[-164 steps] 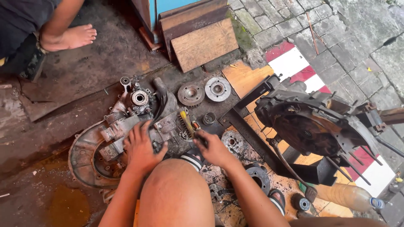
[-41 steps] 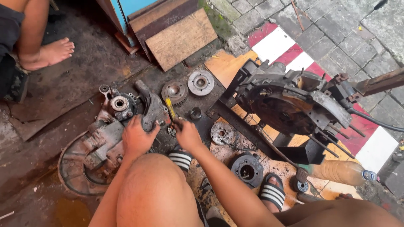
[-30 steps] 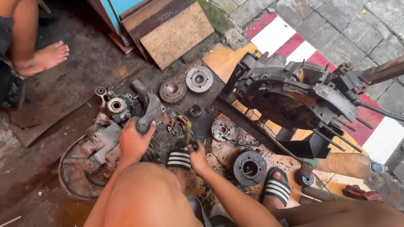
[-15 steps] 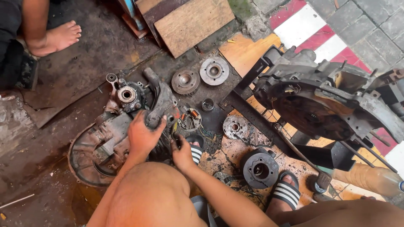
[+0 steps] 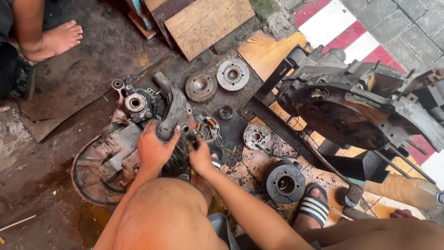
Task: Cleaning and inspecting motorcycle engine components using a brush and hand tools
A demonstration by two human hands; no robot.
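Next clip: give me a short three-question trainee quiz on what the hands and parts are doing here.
1. True or false: the left hand grips the grey engine casing.
2. Which lies nearest the right hand? A) coil plate with copper windings B) wooden board C) plastic bottle
3. Fill in: the dark cylinder sits beside a foot in a striped ____.

Key: 1 true; 2 A; 3 sandal.

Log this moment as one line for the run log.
left hand: gripping greasy engine casing | right hand: holding small tool beside casing | round metal parts on ground
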